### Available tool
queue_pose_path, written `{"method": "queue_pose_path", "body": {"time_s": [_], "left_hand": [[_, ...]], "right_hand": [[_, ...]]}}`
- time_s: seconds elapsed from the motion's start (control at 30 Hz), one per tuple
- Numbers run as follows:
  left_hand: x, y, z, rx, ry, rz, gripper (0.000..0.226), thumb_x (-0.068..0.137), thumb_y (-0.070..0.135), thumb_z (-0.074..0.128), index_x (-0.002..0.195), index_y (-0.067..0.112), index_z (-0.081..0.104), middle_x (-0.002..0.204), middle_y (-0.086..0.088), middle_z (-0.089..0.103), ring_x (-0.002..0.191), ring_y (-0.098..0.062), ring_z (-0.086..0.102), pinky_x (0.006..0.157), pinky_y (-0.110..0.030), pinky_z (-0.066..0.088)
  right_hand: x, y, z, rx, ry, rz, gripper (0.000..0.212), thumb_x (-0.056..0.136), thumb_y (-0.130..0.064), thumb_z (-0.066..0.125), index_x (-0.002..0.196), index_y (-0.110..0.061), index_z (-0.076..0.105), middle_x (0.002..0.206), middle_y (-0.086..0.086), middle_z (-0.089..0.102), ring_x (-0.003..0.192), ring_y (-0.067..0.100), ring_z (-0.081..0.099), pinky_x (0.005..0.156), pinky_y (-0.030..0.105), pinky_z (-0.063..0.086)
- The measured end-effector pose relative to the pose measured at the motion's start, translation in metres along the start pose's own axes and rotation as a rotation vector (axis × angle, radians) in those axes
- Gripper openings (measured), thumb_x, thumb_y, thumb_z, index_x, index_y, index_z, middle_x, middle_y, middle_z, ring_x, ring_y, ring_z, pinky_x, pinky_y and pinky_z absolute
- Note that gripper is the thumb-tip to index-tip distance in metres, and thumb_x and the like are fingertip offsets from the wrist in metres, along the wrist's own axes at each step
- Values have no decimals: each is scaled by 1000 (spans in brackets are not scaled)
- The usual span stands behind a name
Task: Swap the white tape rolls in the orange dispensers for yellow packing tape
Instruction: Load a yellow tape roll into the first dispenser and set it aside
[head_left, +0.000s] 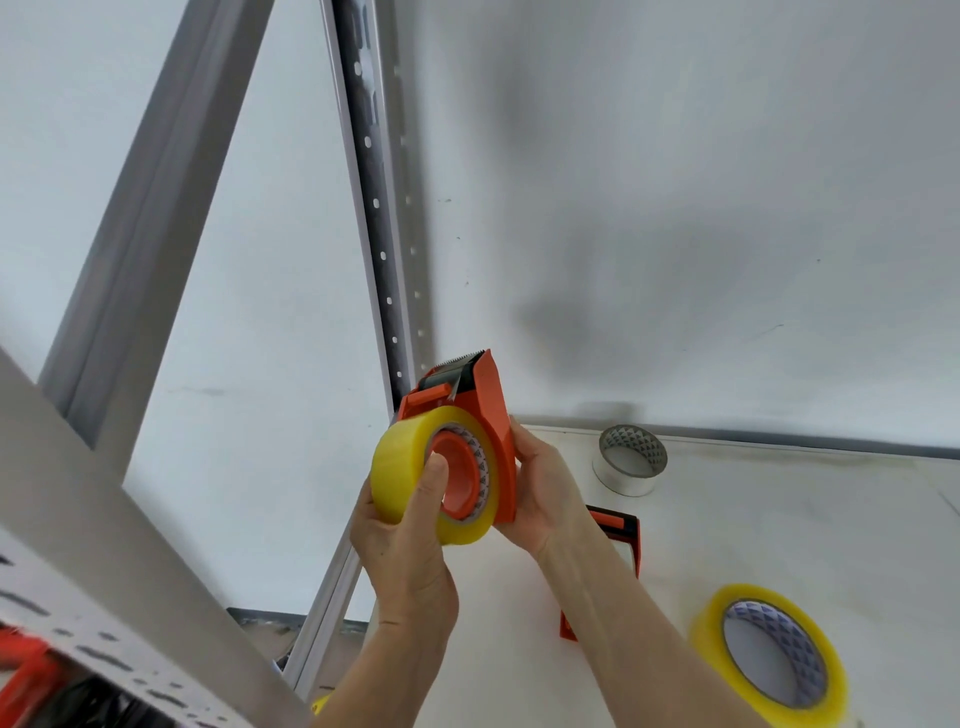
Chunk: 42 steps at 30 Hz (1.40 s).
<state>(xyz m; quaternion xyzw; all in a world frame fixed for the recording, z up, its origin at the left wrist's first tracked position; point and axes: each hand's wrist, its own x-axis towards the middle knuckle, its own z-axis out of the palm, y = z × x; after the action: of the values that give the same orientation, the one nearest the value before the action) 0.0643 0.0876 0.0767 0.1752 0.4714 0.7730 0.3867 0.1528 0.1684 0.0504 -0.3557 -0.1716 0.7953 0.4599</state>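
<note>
I hold an orange dispenser (488, 415) up in front of me, above the white table (779, 519). A yellow tape roll (400, 467) sits on its orange hub. My left hand (405, 540) grips the yellow roll from below, thumb pressed against the hub. My right hand (545, 488) clasps the dispenser's flat back side. The serrated blade end points up. A white tape roll (629, 460) lies on the table behind. A second yellow roll (769, 654) lies at the near right. A second orange dispenser (618, 535) lies on the table, mostly hidden by my right forearm.
A grey perforated shelf upright (379, 218) rises at the table's back left corner beside a white wall. A slanted grey beam (145, 218) crosses the left. A perforated metal rail (104, 639) runs across the lower left, with something red (26, 670) beneath it.
</note>
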Motion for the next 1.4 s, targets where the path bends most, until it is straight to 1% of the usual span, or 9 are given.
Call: {"method": "queue_pose_path", "body": {"time_s": [0.23,0.37,0.5,0.67,0.8,0.9,1.07,1.23,1.4], "left_hand": [[-4,-2,3,-17,-16,-3,61,63,34,74,122,20,61,103,-1,70,84,-14,71,58,-18,55],[-6,-3,4,-22,-46,-30,55,65,31,75,118,19,63,102,-2,71,82,-13,72,58,-20,56],[-6,-3,4,-25,-38,-39,58,62,33,75,117,20,62,104,-3,70,87,-18,69,59,-20,56],[-7,-5,4,-46,-31,-55,63,62,34,74,121,18,60,107,-5,69,88,-18,68,59,-20,57],[-7,-7,5,-74,-35,-68,62,64,34,73,123,17,59,104,-4,69,87,-18,68,58,-20,57],[-7,-10,4,-99,-44,-78,54,65,31,72,116,17,62,96,-2,70,82,-17,69,57,-21,56],[-1,-19,2,-191,-45,-147,42,66,31,71,106,19,66,90,1,72,85,-17,70,72,-33,58],[6,-35,4,-248,-54,-261,47,71,37,73,109,11,62,85,-4,57,84,-20,57,78,-38,52],[15,-53,10,145,-148,-455,58,71,67,57,109,23,58,107,0,63,105,-20,56,96,-36,42]], "right_hand": [[-11,6,8,-299,156,-399,30,102,-40,43,120,-23,62,110,12,72,95,28,71,79,39,60],[-18,3,11,-79,96,-346,28,104,-28,45,124,-47,48,101,16,71,88,31,69,88,53,56],[-21,4,10,-148,120,-379,26,105,-27,42,116,-25,65,112,13,72,97,31,71,89,50,57],[-24,4,13,-273,178,-466,25,104,-31,43,108,-22,66,96,4,73,85,20,72,72,31,61],[-27,6,18,-437,193,-482,50,96,-53,38,116,-17,66,106,11,73,96,28,71,86,41,60],[-28,10,17,-540,156,-476,65,73,-71,62,118,-24,65,111,5,72,103,27,69,89,44,59],[-29,1,4,-578,-44,-162,73,68,-41,86,132,-39,51,124,-1,64,113,29,63,84,55,59],[-20,-9,2,-693,65,-220,48,86,-15,72,125,-40,57,95,8,68,86,24,66,85,57,57],[1,-53,6,-1049,80,-268,55,84,-3,68,129,-32,57,87,1,65,75,19,60,65,33,50]]}}
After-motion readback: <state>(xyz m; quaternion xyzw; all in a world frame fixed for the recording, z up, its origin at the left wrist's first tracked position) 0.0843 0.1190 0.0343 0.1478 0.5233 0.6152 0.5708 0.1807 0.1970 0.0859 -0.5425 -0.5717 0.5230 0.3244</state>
